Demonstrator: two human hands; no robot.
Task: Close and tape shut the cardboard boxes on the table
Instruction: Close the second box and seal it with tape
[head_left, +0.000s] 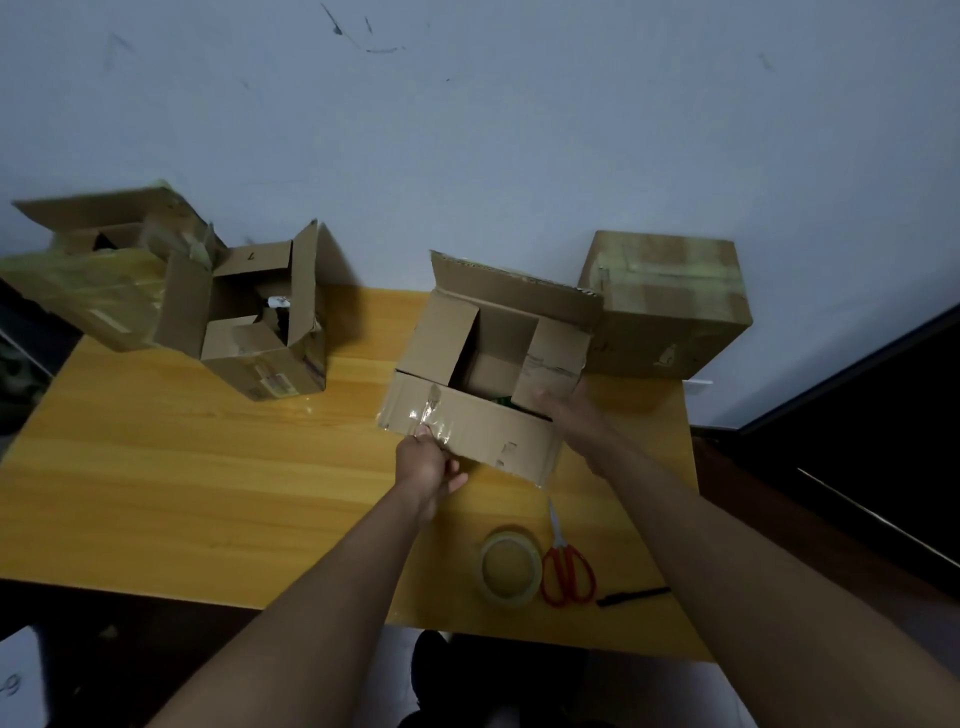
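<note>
Box in work (488, 374) sits at centre-right of the bench (182, 467), all four flaps open: far flap stands upright, left and right side flaps lean inward, near flap hangs forward toward the person with a strip of clear tape (431, 415) stuck on it. Something green shows inside at the near right corner; too small to identify. Left hand (428, 465) grips the near flap at its lower edge, fingers curled under the cardboard just below the tape strip. Right hand (563, 410) rests flat against the box's right side flap and corner, fingers straight, nothing clasped. Sealed box (670, 306) stands just beside the open one on its right, at the bench's far right corner against the wall (519, 130), top wrapped in yellowish tape. Two more open boxes at far left: small open box (265, 332) with flaps up and dark contents, and touching it on the left a larger open box (98, 270) partly wrapped in yellowish tape, overhanging the bench edge. Near the front edge, tape roll (510, 566) lies flat, red-handled scissors (565, 564) just beside it on the right, blades pointing toward the open box, and a black pen (632, 596) right of the scissors.
</note>
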